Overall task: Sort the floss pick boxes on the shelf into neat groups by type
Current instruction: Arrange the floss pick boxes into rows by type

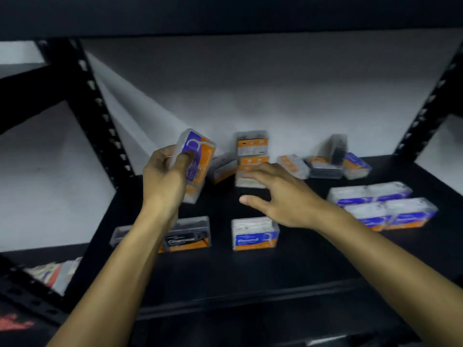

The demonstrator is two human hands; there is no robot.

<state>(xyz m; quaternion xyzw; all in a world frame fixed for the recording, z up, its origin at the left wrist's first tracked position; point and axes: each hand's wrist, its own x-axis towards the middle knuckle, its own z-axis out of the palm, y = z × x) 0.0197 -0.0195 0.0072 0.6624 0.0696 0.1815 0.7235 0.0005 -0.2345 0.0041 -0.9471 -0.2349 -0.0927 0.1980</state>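
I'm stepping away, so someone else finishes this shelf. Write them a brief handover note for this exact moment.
Left hand grips a clear purple-and-orange floss pick box, lifted off the black metal shelf.
Right hand is open, reaching toward the upright orange-labelled stack.
Done: four blue-labelled boxes grouped at right.
Left: loose tilted boxes at the back, one blue box and a black-labelled box at front.

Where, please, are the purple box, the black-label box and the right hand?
purple box (194, 149), head view, on its purple label face.
black-label box (186, 237), head view, on its front label.
right hand (278, 196), head view, on the back of the hand.
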